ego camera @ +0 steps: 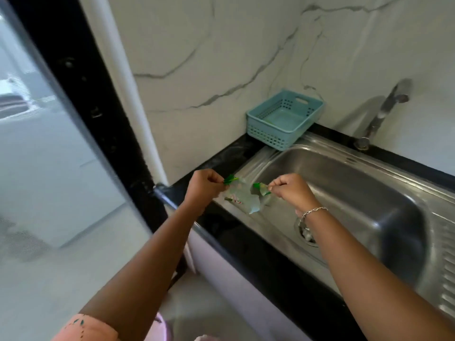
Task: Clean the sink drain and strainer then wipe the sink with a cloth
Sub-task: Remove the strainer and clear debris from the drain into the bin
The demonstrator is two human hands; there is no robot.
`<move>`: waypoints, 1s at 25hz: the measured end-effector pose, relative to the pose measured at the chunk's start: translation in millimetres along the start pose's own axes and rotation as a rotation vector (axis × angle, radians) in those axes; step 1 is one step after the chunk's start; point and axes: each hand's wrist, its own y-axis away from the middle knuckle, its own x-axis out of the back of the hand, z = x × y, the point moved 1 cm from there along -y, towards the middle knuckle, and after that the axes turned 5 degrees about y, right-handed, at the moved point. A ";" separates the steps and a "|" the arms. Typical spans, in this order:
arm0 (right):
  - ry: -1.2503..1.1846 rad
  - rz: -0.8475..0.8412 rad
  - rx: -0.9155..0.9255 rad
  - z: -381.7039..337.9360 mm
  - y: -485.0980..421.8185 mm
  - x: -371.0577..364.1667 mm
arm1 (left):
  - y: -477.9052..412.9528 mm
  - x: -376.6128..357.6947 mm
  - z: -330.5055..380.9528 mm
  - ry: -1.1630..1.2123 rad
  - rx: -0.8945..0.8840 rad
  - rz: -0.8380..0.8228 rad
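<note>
A person stands at one stainless-steel sink (369, 193) set in a black counter (246, 242), both bare arms stretched out over the sink's left rim. The two hands share one small clear packet (242, 196) with green-printed top edges, which hangs just above that rim. The left hand (204, 184) pinches the packet's left corner between curled fingers and thumb, while the right hand (290, 190) pinches the right corner the same way, the film drawn taut between them. One silver bracelet (312, 212) circles the right wrist. Inside the sink, at the left end of the basin floor, the single drain (306, 233) shows pale bits in its opening and is partly hidden behind that wrist; what sits in it cannot be made out. At the sink's back left corner one teal slotted basket (261, 130) rests on the counter against the marble-patterned wall. One metal tap (379, 116) comes out of the wall behind the sink. Left of the sink stands a dark-framed glass door (49, 156).
</note>
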 end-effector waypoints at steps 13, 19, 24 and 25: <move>0.127 -0.325 0.102 -67.6 68.6 -226.0 | 94.4 210.0 -161.1 -0.108 0.327 0.326; 0.338 -0.505 -0.054 -27.7 102.2 -351.2 | 116.8 250.9 -271.9 -0.229 0.567 0.346; 0.531 -0.556 -0.142 22.0 119.6 -426.2 | 118.9 251.8 -343.7 -0.302 0.717 0.306; 0.552 -0.572 -0.160 32.9 123.9 -437.8 | 119.1 248.8 -357.7 -0.318 0.744 0.295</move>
